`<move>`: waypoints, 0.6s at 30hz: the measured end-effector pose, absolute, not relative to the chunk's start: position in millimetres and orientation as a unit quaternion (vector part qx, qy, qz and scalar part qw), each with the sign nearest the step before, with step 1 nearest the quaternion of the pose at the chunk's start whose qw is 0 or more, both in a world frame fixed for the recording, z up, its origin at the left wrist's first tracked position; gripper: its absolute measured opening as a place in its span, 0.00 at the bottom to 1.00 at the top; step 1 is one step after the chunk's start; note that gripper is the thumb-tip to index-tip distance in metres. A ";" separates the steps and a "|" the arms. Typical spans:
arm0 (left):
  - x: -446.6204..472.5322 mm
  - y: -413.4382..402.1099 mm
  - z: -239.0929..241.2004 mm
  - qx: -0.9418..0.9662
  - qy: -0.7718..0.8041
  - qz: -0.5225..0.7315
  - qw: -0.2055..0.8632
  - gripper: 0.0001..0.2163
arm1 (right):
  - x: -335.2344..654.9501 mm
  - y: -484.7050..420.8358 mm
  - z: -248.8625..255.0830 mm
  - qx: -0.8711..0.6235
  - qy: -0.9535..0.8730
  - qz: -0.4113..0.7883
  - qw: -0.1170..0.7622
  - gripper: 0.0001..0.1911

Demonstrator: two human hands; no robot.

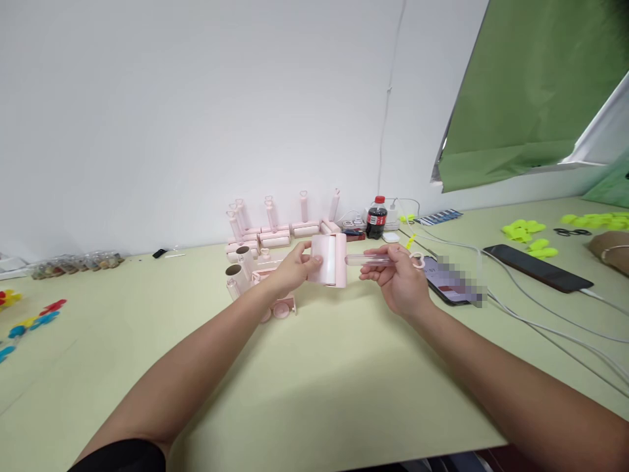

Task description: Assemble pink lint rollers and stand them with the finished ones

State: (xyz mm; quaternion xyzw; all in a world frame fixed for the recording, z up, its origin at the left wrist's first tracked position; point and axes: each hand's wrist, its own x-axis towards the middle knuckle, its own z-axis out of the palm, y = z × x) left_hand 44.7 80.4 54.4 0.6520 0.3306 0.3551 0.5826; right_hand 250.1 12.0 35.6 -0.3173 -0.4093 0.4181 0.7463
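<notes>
A pink and white lint roller (336, 261) is held above the table between my two hands. My left hand (301, 267) grips its white roll end, thumb in front. Around its clear handle (371, 260) my right hand (397, 275) is closed, with a pink heart-shaped loop (417, 259) sticking out beyond the fist. Behind my left hand lie loose pink parts (282, 309) and cardboard-cored rolls (234, 273). Farther back, against the wall, several similar lint rollers (305, 227) stand with their handles up.
A cola bottle (376, 219) stands beside a power strip at the back. Right of my hand are a lit phone (445, 278), a dark phone (538, 267) on a cable, scissors (572, 232) and yellow-green pieces (523, 229). Coloured pieces (46, 318) lie at the far left of the table (314, 387).
</notes>
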 end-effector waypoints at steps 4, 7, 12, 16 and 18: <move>49.1 78.3 47.0 0.672 0.353 0.334 0.559 0.25 | 244.0 11.6 29.4 -0.325 -0.421 0.428 0.731 0.13; 47.9 77.2 47.9 0.715 0.377 0.317 0.497 0.21 | 241.2 10.9 28.4 -0.335 -0.426 0.434 0.719 0.14; 60.1 56.4 56.7 0.852 0.375 0.350 0.102 0.23 | 235.8 7.1 30.7 -0.341 -0.425 0.450 0.708 0.16; 83.7 41.8 56.6 0.900 0.336 0.277 0.010 0.22 | 228.3 0.1 28.9 -0.331 -0.431 0.471 0.695 0.15; 90.3 45.4 56.7 0.908 0.324 0.264 0.022 0.15 | 224.6 -3.7 27.4 -0.319 -0.462 0.462 0.687 0.14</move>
